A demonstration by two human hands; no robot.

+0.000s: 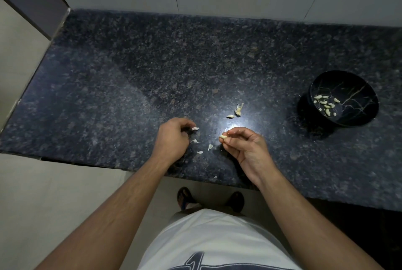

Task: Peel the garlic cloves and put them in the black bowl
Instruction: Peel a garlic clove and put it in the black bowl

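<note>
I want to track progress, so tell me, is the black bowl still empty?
No, the black bowl on the right of the countertop already holds a scatter of peeled garlic cloves.

The left hand point(174, 137) hides its own fingers' undersides; the bowl's point(345, 78) cloves are too small to count

Black gold-veined bowl point(356, 87), speckled dark counter point(152, 63)
</note>
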